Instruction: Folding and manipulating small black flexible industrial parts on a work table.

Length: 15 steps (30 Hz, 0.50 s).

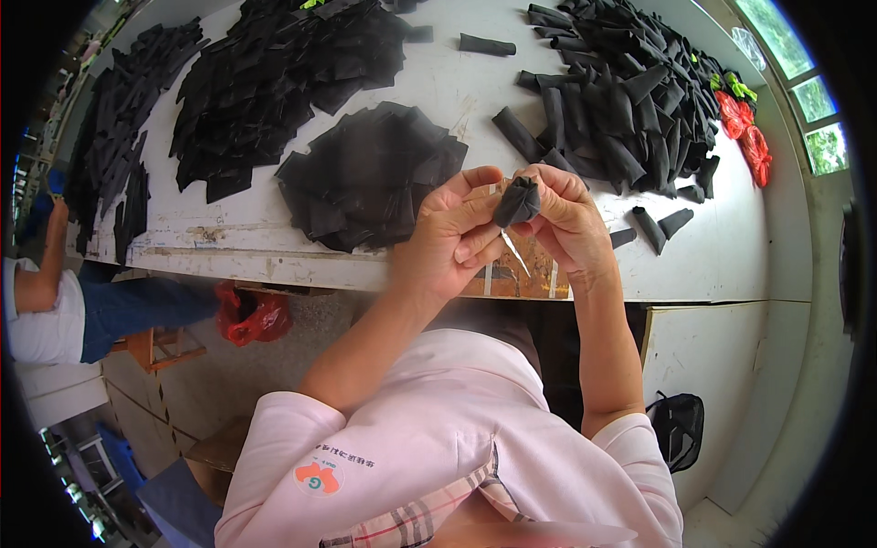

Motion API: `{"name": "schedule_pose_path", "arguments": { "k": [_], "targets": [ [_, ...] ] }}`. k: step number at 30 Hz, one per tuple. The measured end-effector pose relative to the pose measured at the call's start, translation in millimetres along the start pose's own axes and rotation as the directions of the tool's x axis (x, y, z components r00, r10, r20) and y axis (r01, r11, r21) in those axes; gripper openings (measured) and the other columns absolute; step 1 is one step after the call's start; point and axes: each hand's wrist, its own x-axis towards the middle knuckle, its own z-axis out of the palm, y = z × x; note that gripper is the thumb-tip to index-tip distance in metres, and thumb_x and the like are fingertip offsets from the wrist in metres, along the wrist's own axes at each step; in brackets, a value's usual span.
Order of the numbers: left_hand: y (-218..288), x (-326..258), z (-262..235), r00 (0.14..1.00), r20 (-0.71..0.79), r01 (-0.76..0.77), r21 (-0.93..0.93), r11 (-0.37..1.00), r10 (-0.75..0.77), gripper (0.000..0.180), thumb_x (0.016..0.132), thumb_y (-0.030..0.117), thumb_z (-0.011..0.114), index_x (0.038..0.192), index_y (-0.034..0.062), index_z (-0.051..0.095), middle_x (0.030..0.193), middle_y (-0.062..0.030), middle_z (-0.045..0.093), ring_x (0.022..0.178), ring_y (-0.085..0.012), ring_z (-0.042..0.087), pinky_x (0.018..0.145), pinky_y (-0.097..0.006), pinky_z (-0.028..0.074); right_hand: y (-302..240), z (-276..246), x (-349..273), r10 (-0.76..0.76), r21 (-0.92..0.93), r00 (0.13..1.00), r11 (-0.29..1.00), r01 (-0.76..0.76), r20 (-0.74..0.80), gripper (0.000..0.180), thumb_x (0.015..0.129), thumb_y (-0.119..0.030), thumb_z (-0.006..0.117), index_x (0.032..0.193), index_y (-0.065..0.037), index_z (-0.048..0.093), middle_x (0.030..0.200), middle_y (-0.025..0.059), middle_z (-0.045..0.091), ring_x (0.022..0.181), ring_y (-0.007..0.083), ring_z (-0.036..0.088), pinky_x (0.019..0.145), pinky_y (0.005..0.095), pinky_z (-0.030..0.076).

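Here both hands (pixel 512 228) pinch a black fabric roll (pixel 517 202), upright, slightly tilted.

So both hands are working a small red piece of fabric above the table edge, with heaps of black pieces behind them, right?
Not quite: the head view shows the fabric piece is black, not red. The left hand and right hand do hold it above the table edge, black heaps behind.
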Motion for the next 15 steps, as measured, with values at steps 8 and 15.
{"name": "schedule_pose_path", "arguments": {
  "k": [8, 15],
  "targets": [
    [-5, -11, 39, 0.983, 0.046, -0.182, 0.383, 0.906, 0.178, 0.03, 0.082, 0.006, 0.056, 0.108, 0.0018, 0.041, 0.068, -0.0023, 0.053, 0.037, -0.0018, 0.031, 0.033, -0.018, 0.023, -19, -5, 8, -0.066, -0.161, 0.993, 0.983, 0.082, 0.102, 0.021, 0.084, -0.023, 0.056, 0.074, -0.005, 0.056, 0.066, -0.0029, 0.052, 0.058, 0.0026, 0.044, 0.053, 0.0165, 0.036],
    [-1, 4, 2, 0.995, -0.085, -0.04, 0.157, 0.987, 0.053, 0.024, 0.083, 0.005, 0.053, 0.105, 0.0009, 0.045, 0.067, -0.0051, 0.055, 0.035, -0.0019, 0.031, 0.033, -0.017, 0.023, 8, -9, 6, -0.033, -0.021, 0.999, 0.999, 0.034, 0.026, 0.023, 0.085, -0.024, 0.055, 0.073, -0.004, 0.056, 0.067, -0.0022, 0.051, 0.06, 0.0057, 0.045, 0.057, 0.0191, 0.038]
  ]
}}
